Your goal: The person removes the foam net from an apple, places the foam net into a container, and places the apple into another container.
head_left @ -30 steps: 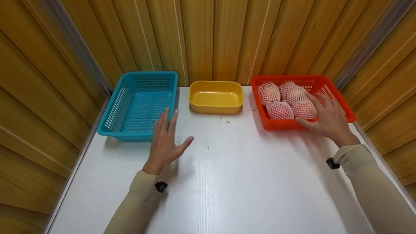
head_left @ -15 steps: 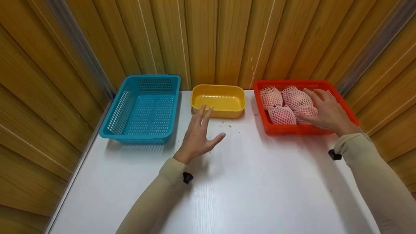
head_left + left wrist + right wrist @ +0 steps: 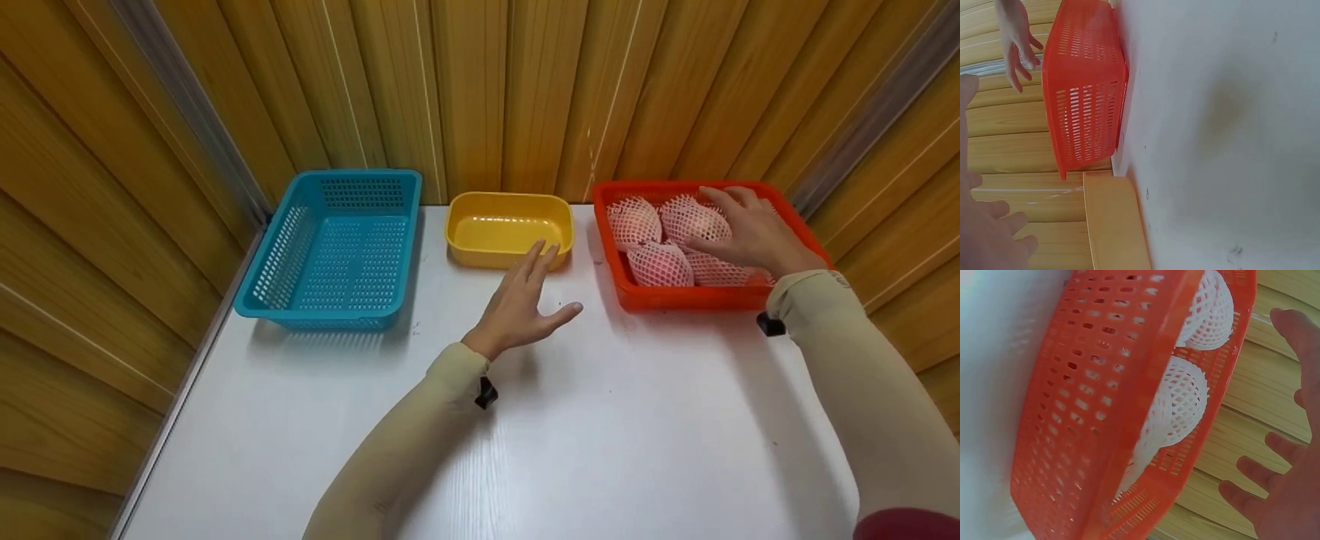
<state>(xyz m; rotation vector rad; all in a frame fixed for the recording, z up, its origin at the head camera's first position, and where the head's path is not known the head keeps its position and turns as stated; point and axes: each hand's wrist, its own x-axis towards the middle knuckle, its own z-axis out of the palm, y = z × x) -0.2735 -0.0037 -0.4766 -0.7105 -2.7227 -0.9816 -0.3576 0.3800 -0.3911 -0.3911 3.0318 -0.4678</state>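
Observation:
My right hand (image 3: pixel 761 238) hovers over the red basket (image 3: pixel 652 300), its fingers spread and holding nothing. Inside the basket lie several pinkish round fruits (image 3: pixel 660 264), each in a white foam net; the hand partly hides the ones on the right. From the right wrist view, the fingers stand above the rim, apart from the netted fruits (image 3: pixel 1185 402). My left hand (image 3: pixel 521 309) is over the table, in front of the yellow tub (image 3: pixel 487 259). Its fingers are spread, with nothing in them. The left wrist view shows it apart from the red basket (image 3: pixel 1086 112).
A blue perforated basket (image 3: pixel 360 259) stands at the back left with nothing in it. The yellow tub sits between the two baskets, against the wood-panelled wall (image 3: pixel 472 90). All three containers stand on a white table (image 3: pixel 570 450).
My left hand has moved right, from beside the blue basket to in front of the yellow tub. My right hand has risen slightly over the red basket. The fruits stay in place.

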